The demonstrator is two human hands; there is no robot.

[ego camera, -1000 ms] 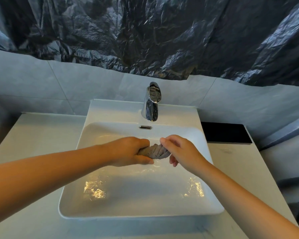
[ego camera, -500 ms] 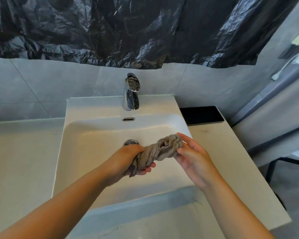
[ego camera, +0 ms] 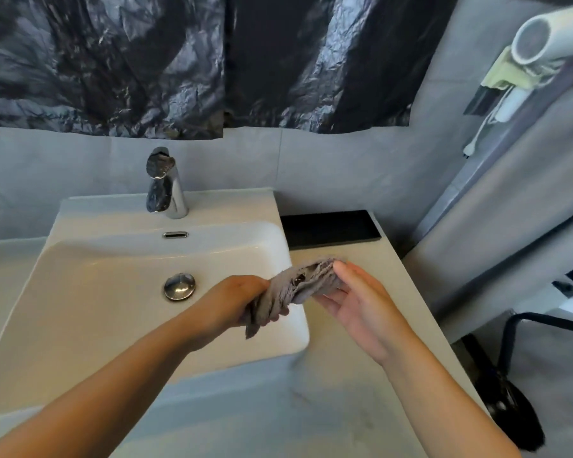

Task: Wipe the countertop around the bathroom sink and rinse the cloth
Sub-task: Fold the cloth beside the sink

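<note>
A twisted grey cloth stretches between both hands above the right rim of the white sink. My left hand is closed round the cloth's lower end, over the basin. My right hand cups the upper end with its fingers loosely spread, over the pale countertop right of the sink. No water runs from the chrome tap, and the round chrome drain plug shows in the basin.
A black tray lies on the counter against the tiled wall, just behind the cloth. Black plastic sheeting covers the wall above. A white hair dryer hangs at the upper right. The counter's right edge drops to the floor.
Both hands have carried the cloth from the middle of the basin to the right, up to the sink's right rim. My view has turned right, and the right hand's grip has loosened.
</note>
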